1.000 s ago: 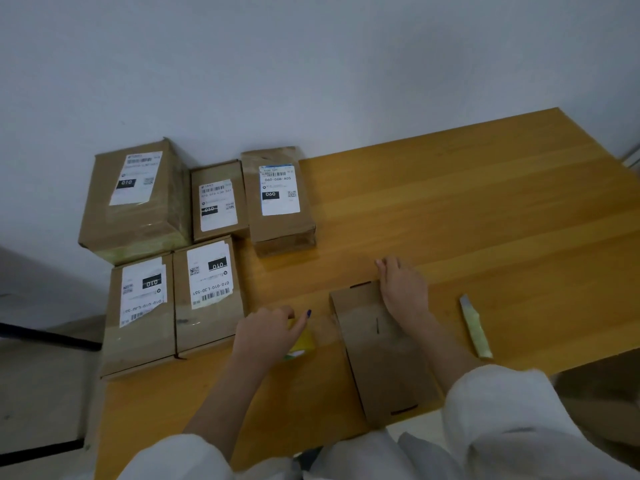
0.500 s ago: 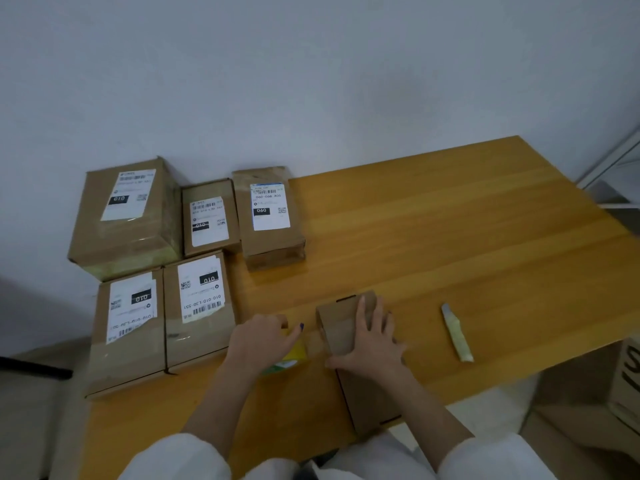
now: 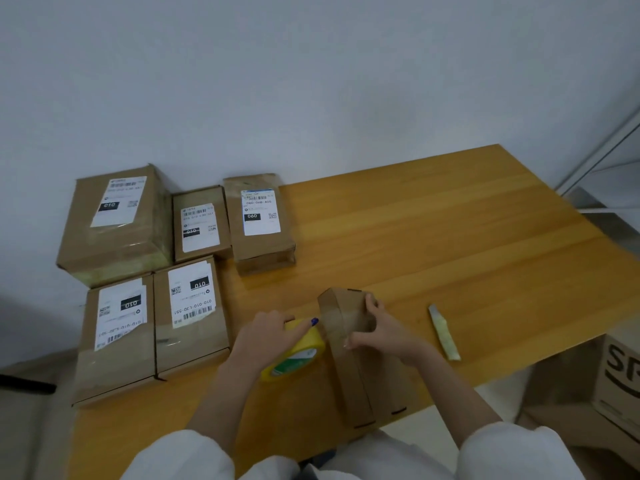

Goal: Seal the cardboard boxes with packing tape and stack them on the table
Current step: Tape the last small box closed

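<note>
Table (image 3: 450, 237) — tape (image 3: 301, 351), box (image 3: 349, 375) between hands (image 3: 386, 336)

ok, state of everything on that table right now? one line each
plain box: closed, tipped up on a long edge, clear tape band across its far end
tape roll: held against the box's side
left hand: curled round the tape roll
right hand: gripping the plain box
five labelled boxes: closed, taped, labels up, side by side
pale strip: lying loose on the table, untouched
</note>
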